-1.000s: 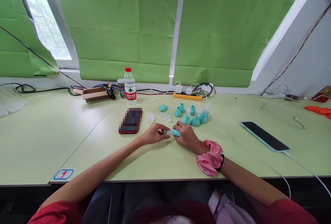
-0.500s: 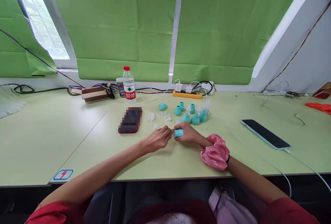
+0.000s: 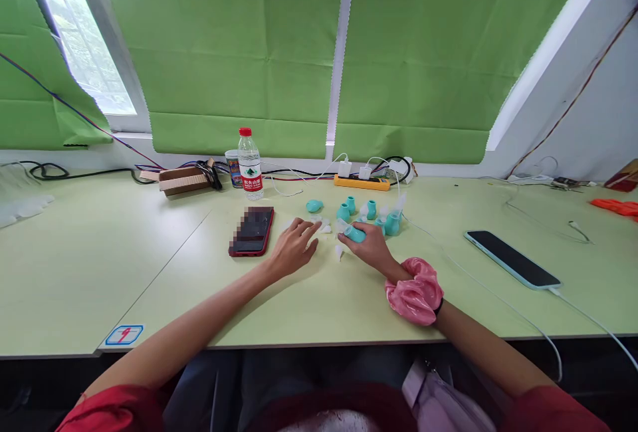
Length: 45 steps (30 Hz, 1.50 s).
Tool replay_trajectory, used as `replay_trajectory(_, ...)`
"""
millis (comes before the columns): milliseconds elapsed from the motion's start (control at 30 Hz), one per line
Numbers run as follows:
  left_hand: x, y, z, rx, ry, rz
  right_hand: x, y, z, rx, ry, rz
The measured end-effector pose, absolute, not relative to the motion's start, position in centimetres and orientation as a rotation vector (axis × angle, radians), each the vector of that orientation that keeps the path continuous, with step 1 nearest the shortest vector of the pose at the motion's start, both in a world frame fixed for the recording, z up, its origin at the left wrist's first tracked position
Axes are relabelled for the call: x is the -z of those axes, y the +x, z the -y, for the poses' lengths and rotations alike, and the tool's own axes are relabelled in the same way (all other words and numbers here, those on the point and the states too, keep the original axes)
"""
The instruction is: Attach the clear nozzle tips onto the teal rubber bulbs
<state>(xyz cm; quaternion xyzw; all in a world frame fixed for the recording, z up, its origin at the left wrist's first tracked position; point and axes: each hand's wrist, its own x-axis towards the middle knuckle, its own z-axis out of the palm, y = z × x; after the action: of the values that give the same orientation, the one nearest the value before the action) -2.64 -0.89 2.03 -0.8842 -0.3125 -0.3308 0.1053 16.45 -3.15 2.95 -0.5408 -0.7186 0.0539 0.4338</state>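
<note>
- To your left, an open cardboard box [image 3: 184, 183] lies on the table [image 3: 164, 299].
- Next, a red-capped water bottle [image 3: 250, 173] stands behind a dark phone in a red case [image 3: 252, 232].
- Your left hand [image 3: 293, 246] is loosely open, fingers spread, nothing visible in its grasp; its fingertips are at the white scraps [image 3: 325, 227], though you cannot tell whether they touch.
- Beyond the scraps lies a rounded turquoise piece [image 3: 314, 206].
- Your right hand [image 3: 373, 246] is curled around a turquoise bulb [image 3: 355, 234], its pale translucent end tilted up and left.
- More turquoise bulbs [image 3: 393, 223] stand just behind that hand.
- Farther right lies a light-edged phone [image 3: 511, 259], cable attached.
</note>
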Motion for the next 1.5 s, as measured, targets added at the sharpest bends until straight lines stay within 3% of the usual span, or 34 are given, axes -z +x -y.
replay_trajectory(267, -2.0, -3.3, 0.4, 0.462, -2.689, 1.239, -3.0, 16.2, 3.7, -0.116, -1.337, 1.814)
replay_trajectory(700, -1.9, -4.1, -0.8, 0.648, -3.007, 1.087, -2.1, 15.6, 3.8, -0.176, -1.283, 2.063)
replay_trajectory(800, -2.3, -3.6, -0.2, 0.911, -2.939, 1.173, -2.0, 15.5, 4.0, -0.162, -1.277, 2.100)
replay_trajectory(1000, -3.8, -2.5, 1.0, 2.086, -3.018, 1.659, -1.9, 15.5, 4.0, -0.198, -1.318, 2.106)
replay_trajectory(1100, -4.1, -2.6, 1.1, 2.488, -3.138, 1.729, -1.8, 15.5, 3.8, -0.234, -1.325, 2.097)
replay_trajectory(1333, -3.4, -2.7, 1.0, 2.638, -3.186, 1.724, -1.8, 15.2, 4.2, -0.343, -1.280, 2.047)
replay_trajectory(1500, -3.2, -2.4, 1.2, 2.919, -3.053, 1.745, -1.7, 14.7, 4.5, -0.659, -1.265, 1.938)
